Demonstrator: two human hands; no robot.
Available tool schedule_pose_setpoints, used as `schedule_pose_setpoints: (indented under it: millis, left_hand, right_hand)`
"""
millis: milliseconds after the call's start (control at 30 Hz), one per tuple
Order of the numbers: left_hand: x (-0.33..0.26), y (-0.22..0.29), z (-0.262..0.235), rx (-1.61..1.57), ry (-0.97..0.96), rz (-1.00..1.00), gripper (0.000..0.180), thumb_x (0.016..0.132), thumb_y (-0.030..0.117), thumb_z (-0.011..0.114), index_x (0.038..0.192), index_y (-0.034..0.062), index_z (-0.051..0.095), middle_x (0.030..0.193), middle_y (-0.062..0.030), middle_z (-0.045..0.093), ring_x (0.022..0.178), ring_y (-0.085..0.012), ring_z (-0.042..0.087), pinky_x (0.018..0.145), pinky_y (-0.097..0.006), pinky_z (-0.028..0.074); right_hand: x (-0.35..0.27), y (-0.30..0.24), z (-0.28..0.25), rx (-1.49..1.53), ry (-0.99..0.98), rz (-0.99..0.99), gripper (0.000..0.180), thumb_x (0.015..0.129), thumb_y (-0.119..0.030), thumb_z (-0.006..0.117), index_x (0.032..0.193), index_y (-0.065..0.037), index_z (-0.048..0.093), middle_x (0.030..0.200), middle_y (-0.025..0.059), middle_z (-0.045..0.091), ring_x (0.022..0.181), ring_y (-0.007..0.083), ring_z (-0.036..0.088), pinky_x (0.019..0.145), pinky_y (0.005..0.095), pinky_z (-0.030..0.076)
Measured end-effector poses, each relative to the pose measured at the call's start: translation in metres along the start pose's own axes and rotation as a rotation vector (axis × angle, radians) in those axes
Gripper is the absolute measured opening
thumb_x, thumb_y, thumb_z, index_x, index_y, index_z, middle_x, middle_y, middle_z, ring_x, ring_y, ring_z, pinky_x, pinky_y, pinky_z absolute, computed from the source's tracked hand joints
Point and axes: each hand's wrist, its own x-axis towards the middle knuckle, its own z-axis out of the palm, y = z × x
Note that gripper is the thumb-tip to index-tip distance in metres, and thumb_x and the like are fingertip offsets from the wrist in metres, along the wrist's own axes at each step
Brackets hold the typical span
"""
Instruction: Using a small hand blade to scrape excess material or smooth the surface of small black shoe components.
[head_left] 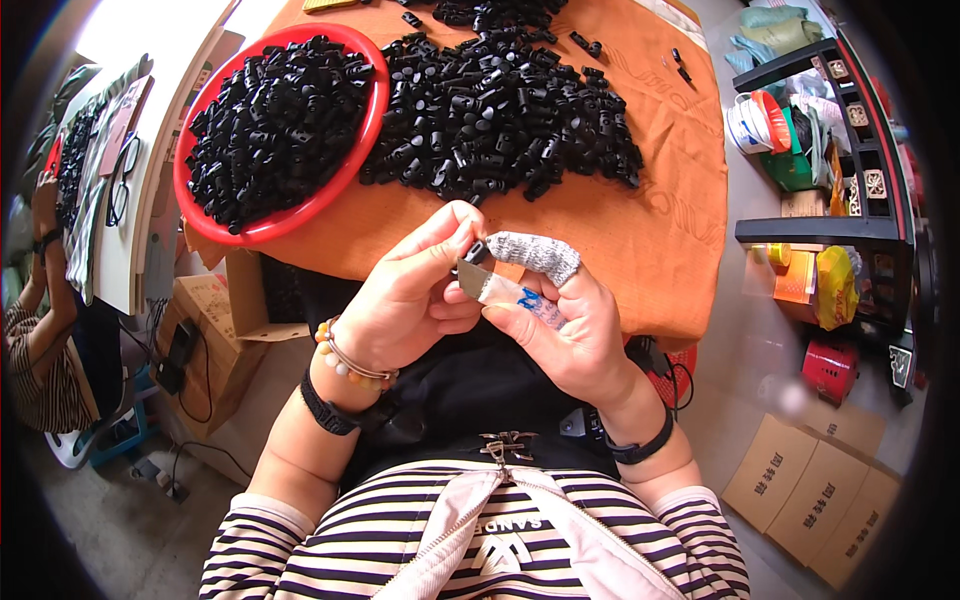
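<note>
Pinched between the thumb and fingers of my left hand (pixel 395 305) is a small black plastic piece (pixel 476 253) that looks like a cord lock. My right hand (pixel 575 335) is closed around a short knife, its handle (pixel 518 297) wrapped in pale material with blue marks. The knife's flat metal blade (pixel 473 279) lies against or very close to the black piece; exact contact is hidden by the fingers. A grey knitted sleeve (pixel 535 255) covers my right index finger. Both hands are above my lap, at the near edge of the orange-covered table (pixel 670 220).
A large heap of similar black pieces (pixel 500 120) covers the table's middle. Beside it, a red basin (pixel 382 100) is full of them. Right stands a dark shelf (pixel 815 230) above flattened cardboard (pixel 800 490). At left are a carton (pixel 205 350) and another person's arm (pixel 50 300).
</note>
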Motion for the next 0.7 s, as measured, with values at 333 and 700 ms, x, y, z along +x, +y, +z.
schedule_pose_setpoints:
  millis: [333,700]
  left_hand:
    - [-0.001,0.002,0.0,-0.03,-0.032,-0.041,0.012,0.096,0.024,0.039,0.093,0.0142,0.044,0.06,0.0049,0.036,0.047,-0.0019,0.024,0.042,-0.017,0.022]
    - [0.002,-0.001,0.002,0.05,0.0,0.076,0.012,0.096,0.024,0.041,0.095,0.0122,0.045,0.062,0.0038,0.037,0.049,-0.0022,0.026,0.043,-0.016,0.023]
  right_hand:
    - [0.0,0.004,-0.011,-0.138,-0.016,0.003,0.034,0.086,-0.004,0.057,0.117,0.003,0.046,0.101,0.0117,0.063,0.095,0.013,0.059,0.079,0.0242,0.048]
    - [-0.004,0.005,-0.004,-0.146,0.04,0.052,0.036,0.083,-0.006,0.062,0.116,0.001,0.049,0.075,0.0012,0.057,0.064,0.0016,0.047,0.056,0.0167,0.04]
